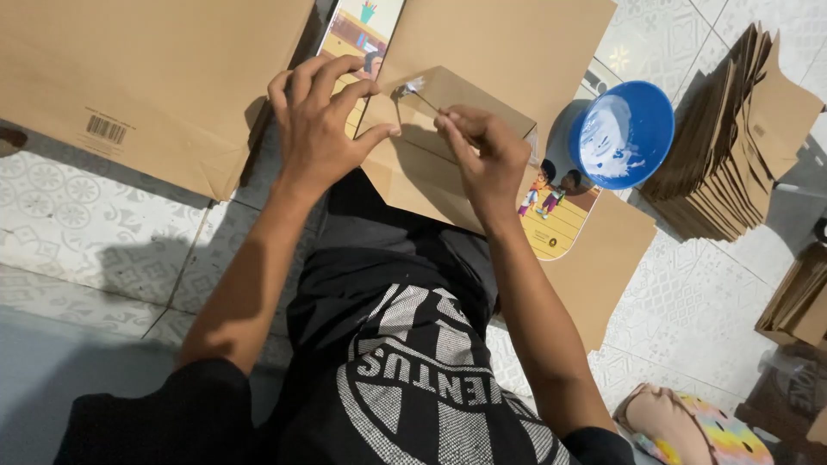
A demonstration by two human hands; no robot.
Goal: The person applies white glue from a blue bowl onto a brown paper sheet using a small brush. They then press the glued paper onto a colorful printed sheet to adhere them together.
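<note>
A big sheet of brown paper (146, 77) lies on the tiled floor (77, 224) at the far left. A stack of folded paper bags (732, 146) stands at the right, a blue bowl (622, 133) of white glue just beside it. The paper bag (431, 151) lies in front of the knees. The left hand (320, 120) presses it with fingers spread, gripping nothing. The right hand (482, 155) has its fingers pinched on a thin brush (418, 93) touching the folded flap.

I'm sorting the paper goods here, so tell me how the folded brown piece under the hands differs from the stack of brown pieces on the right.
The folded piece is a single one; the stack holds many. The folded piece lies flat on the floor, while the stack's pieces lean on edge, fanned. The left hand presses the folded piece and the right hand holds a small brush to it; nothing touches the stack. Both are plain brown paper.
</note>
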